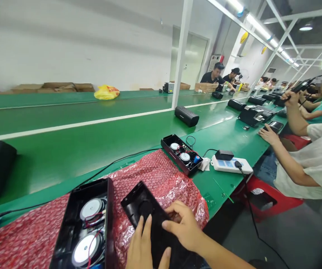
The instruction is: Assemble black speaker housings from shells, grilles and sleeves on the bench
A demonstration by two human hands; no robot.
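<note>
A black plastic speaker cover (158,235) lies tilted on the red bubble wrap (161,175) in front of me. The fingers of my left hand (142,244) are stretched out over its inner face, with the thumb apart. My right hand (185,226) grips the cover's right edge, thumb on top and fingers bent at the side. To the left sits an open black speaker housing (109,213), showing two round white-backed drivers and red wires. A second open housing (166,145) with similar drivers and a blue part stands beyond the wrap.
A white power strip (246,166) with a black adapter (224,154) lies at the right table edge. Closed black speakers (187,116) stand on the green conveyor (107,127). A black cable (102,170) crosses the bench. At right, a co-worker's arm (292,164) reaches over the bench.
</note>
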